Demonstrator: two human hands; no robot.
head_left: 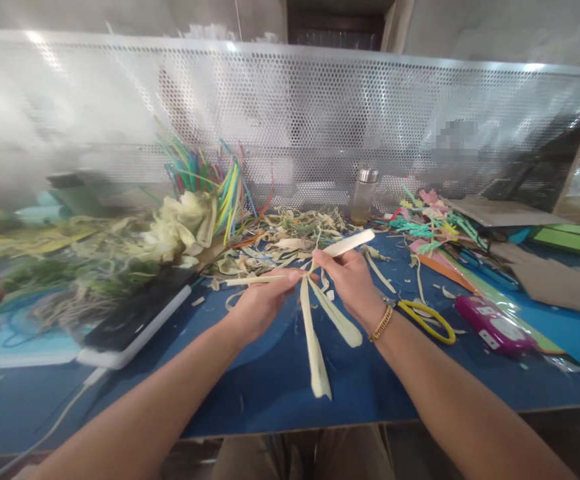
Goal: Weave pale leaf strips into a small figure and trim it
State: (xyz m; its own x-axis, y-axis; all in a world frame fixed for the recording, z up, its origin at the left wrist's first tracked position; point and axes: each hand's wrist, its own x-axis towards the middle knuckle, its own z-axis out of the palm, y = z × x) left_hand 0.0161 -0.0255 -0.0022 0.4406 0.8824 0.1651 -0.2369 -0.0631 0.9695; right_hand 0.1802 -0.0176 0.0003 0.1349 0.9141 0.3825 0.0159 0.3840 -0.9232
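Note:
Both hands meet over the middle of the blue table, holding several pale green-white strips that look like dried husk or leaf. My left hand (pixel 263 307) pinches the strips where they join, and one narrow end sticks out to its left. Closed beside it, my right hand (pixel 347 280) grips the same joint from the right, with a broad strip rising past its fingers. Two pale strips (pixel 315 350) hang down from the joint, widening at their lower ends. Yellow-handled scissors (pixel 427 320) lie by my right wrist, their blades partly hidden.
Husk scraps (pixel 290 240) are heaped behind my hands. A black and white device (pixel 135 327) with a cable lies left, near colourful stems (pixel 230 193). Rightward are a purple case (pixel 493 327), cardboard (pixel 560 280) and paper flowers (pixel 433 213). A glass bottle (pixel 364 197) stands before the perforated metal screen (pixel 320 120).

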